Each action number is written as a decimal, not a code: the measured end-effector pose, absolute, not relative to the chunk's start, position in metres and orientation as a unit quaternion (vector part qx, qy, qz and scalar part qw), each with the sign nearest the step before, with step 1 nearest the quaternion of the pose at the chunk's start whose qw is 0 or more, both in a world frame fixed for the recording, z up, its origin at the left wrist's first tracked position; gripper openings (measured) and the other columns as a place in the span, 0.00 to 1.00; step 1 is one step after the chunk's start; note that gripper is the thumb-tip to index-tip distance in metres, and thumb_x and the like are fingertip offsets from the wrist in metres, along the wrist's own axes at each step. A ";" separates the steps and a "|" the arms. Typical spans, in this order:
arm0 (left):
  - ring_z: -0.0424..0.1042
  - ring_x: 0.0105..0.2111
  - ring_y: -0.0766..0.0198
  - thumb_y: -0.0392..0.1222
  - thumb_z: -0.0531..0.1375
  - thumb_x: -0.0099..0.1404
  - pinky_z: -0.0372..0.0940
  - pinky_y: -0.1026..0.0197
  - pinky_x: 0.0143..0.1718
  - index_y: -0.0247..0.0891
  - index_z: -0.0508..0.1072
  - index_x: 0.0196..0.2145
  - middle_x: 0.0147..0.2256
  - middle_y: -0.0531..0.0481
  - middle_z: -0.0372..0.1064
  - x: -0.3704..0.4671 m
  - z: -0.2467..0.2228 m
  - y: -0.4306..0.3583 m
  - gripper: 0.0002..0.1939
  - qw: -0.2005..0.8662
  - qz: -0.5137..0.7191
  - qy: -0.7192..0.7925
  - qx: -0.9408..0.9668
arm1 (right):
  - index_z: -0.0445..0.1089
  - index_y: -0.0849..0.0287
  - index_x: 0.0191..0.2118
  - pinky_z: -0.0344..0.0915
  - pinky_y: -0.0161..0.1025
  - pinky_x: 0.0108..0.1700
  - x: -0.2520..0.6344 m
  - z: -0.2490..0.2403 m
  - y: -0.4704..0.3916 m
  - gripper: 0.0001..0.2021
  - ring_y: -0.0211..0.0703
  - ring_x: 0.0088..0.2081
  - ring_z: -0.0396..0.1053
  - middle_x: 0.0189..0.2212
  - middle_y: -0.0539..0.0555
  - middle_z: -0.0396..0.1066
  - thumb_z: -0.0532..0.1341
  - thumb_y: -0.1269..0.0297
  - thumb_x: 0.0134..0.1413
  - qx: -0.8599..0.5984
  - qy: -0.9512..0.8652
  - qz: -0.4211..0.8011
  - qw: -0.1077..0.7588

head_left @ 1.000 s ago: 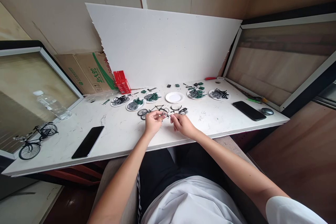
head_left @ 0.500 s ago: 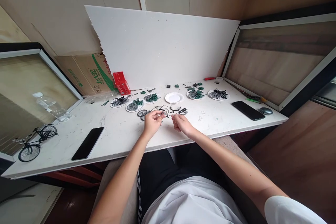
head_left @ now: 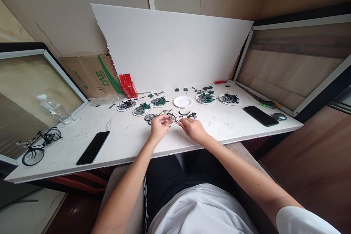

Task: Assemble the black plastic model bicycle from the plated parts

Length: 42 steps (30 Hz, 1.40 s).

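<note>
My left hand (head_left: 159,127) is closed in a pinch on a small model-bicycle part (head_left: 172,117), its exact kind too small to tell. Close on its right, my right hand (head_left: 194,129) has its fingers pressed together at a thin piece (head_left: 177,121) that points toward the left hand. Just beyond both hands lie loose black model-bicycle parts: a small wheel (head_left: 149,117), a curved black piece (head_left: 184,113) and further dark parts (head_left: 192,115), partly covered by the fingers.
Behind the hands stand a bare white paper plate (head_left: 182,101) and several plates of parts, such as a green pile (head_left: 142,108) and a black pile (head_left: 230,98). A model bicycle (head_left: 41,144), phones (head_left: 93,148) (head_left: 260,115) and a bottle (head_left: 56,109) occupy the sides.
My right hand has turned, its back now more upward, and its fingertips have come slightly nearer the left hand. The left hand keeps its pinch. The view has shifted slightly.
</note>
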<state>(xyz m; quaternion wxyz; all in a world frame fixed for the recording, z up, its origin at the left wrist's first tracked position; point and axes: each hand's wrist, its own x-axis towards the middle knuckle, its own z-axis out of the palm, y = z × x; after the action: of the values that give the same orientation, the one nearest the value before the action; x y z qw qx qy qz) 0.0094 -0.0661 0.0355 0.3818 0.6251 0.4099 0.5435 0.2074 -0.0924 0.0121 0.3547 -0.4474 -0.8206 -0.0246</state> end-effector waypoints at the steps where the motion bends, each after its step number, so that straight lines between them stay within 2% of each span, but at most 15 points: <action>1: 0.64 0.16 0.69 0.54 0.72 0.54 0.62 0.63 0.17 0.35 0.77 0.30 0.27 0.46 0.77 0.009 0.035 -0.066 0.18 0.381 0.543 0.410 0.625 | 0.68 0.59 0.37 0.50 0.37 0.32 0.207 0.012 -0.094 0.23 0.43 0.29 0.66 0.30 0.56 0.73 0.46 0.52 0.80 -0.449 -0.815 0.006 0.366; 5: 0.64 0.16 0.68 0.52 0.72 0.55 0.61 0.64 0.16 0.35 0.77 0.29 0.24 0.47 0.76 0.007 0.033 -0.065 0.17 0.369 0.545 0.412 0.630 | 0.67 0.57 0.36 0.55 0.36 0.34 0.199 0.015 -0.102 0.27 0.41 0.25 0.65 0.25 0.52 0.71 0.45 0.43 0.78 -0.438 -0.774 0.183 0.420; 10: 0.74 0.24 0.62 0.49 0.70 0.57 0.66 0.64 0.21 0.37 0.76 0.29 0.30 0.44 0.79 0.009 0.032 -0.068 0.13 0.340 0.550 0.406 0.646 | 0.63 0.56 0.33 0.60 0.37 0.33 0.188 0.022 -0.110 0.30 0.41 0.21 0.64 0.16 0.45 0.58 0.52 0.31 0.68 -0.400 -0.632 0.474 0.464; 12: 0.76 0.27 0.60 0.48 0.69 0.58 0.70 0.62 0.25 0.38 0.76 0.29 0.31 0.44 0.79 0.009 0.033 -0.069 0.11 0.328 0.555 0.399 0.653 | 0.61 0.56 0.33 0.57 0.36 0.29 0.187 0.026 -0.111 0.29 0.38 0.20 0.60 0.16 0.42 0.51 0.58 0.31 0.63 -0.359 -0.550 0.597 0.461; 14: 0.76 0.28 0.60 0.46 0.68 0.58 0.73 0.59 0.30 0.38 0.76 0.29 0.29 0.46 0.78 0.008 0.034 -0.069 0.09 0.311 0.563 0.390 0.659 | 0.61 0.56 0.35 0.53 0.34 0.28 0.188 0.028 -0.111 0.26 0.36 0.20 0.55 0.17 0.40 0.47 0.65 0.36 0.59 -0.306 -0.475 0.693 0.449; 17: 0.74 0.26 0.62 0.46 0.69 0.58 0.75 0.57 0.33 0.38 0.76 0.30 0.27 0.48 0.75 0.005 0.036 -0.068 0.09 0.291 0.563 0.382 0.673 | 0.61 0.56 0.37 0.49 0.32 0.27 0.190 0.030 -0.110 0.24 0.34 0.21 0.50 0.18 0.39 0.44 0.70 0.42 0.56 -0.254 -0.427 0.748 0.441; 21: 0.68 0.18 0.66 0.49 0.71 0.58 0.68 0.61 0.23 0.38 0.77 0.31 0.23 0.51 0.74 0.003 0.038 -0.067 0.12 0.300 0.543 0.401 0.674 | 0.60 0.55 0.34 0.48 0.34 0.27 0.188 0.027 -0.109 0.25 0.36 0.22 0.51 0.19 0.42 0.45 0.63 0.37 0.61 -0.311 -0.491 0.673 0.457; 25: 0.66 0.16 0.66 0.52 0.71 0.59 0.64 0.62 0.20 0.36 0.78 0.33 0.23 0.50 0.75 0.005 0.041 -0.069 0.15 0.342 0.533 0.409 0.657 | 0.60 0.55 0.35 0.53 0.37 0.31 0.189 0.025 -0.110 0.23 0.41 0.26 0.56 0.24 0.49 0.59 0.55 0.39 0.69 -0.419 -0.648 0.386 0.506; 27: 0.67 0.16 0.66 0.53 0.71 0.58 0.65 0.62 0.20 0.36 0.78 0.34 0.24 0.48 0.76 0.006 0.042 -0.070 0.17 0.355 0.535 0.408 0.649 | 0.64 0.55 0.39 0.54 0.38 0.34 0.193 0.025 -0.109 0.19 0.44 0.30 0.61 0.30 0.53 0.66 0.54 0.43 0.72 -0.436 -0.718 0.241 0.485; 30: 0.66 0.16 0.67 0.54 0.72 0.57 0.64 0.62 0.19 0.36 0.79 0.34 0.26 0.47 0.78 0.007 0.042 -0.071 0.18 0.364 0.539 0.404 0.644 | 0.66 0.56 0.39 0.55 0.39 0.36 0.201 0.024 -0.103 0.20 0.48 0.36 0.66 0.35 0.59 0.70 0.51 0.46 0.74 -0.426 -0.783 0.132 0.433; 33: 0.66 0.16 0.68 0.54 0.72 0.57 0.64 0.62 0.19 0.36 0.79 0.34 0.27 0.47 0.78 0.008 0.040 -0.070 0.18 0.361 0.541 0.401 0.645 | 0.68 0.56 0.38 0.57 0.39 0.37 0.208 0.021 -0.097 0.21 0.49 0.38 0.67 0.36 0.61 0.72 0.50 0.47 0.76 -0.418 -0.805 0.096 0.409; 37: 0.69 0.19 0.66 0.52 0.71 0.58 0.64 0.64 0.19 0.36 0.78 0.32 0.27 0.47 0.77 0.010 0.037 -0.071 0.16 0.344 0.548 0.398 0.650 | 0.70 0.56 0.38 0.55 0.37 0.35 0.209 0.017 -0.096 0.21 0.44 0.31 0.64 0.30 0.57 0.70 0.51 0.47 0.76 -0.426 -0.798 0.099 0.416; 40: 0.74 0.23 0.63 0.50 0.70 0.59 0.66 0.64 0.21 0.37 0.78 0.32 0.30 0.45 0.79 0.011 0.039 -0.074 0.13 0.336 0.557 0.395 0.649 | 0.69 0.56 0.37 0.55 0.37 0.35 0.203 0.019 -0.104 0.24 0.41 0.26 0.61 0.25 0.53 0.67 0.51 0.42 0.75 -0.424 -0.773 0.173 0.440; 42: 0.76 0.25 0.61 0.48 0.70 0.59 0.68 0.63 0.23 0.37 0.78 0.31 0.31 0.44 0.80 0.012 0.040 -0.077 0.12 0.333 0.563 0.393 0.646 | 0.69 0.56 0.39 0.59 0.38 0.36 0.197 0.024 -0.110 0.26 0.41 0.24 0.62 0.21 0.50 0.64 0.50 0.38 0.73 -0.408 -0.739 0.281 0.457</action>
<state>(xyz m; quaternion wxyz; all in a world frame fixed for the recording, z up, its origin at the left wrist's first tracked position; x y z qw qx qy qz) 0.0121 -0.0770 0.0403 0.3331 0.6459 0.3931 0.5633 0.1970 -0.1103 0.0237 0.4571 -0.4075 -0.7391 0.2805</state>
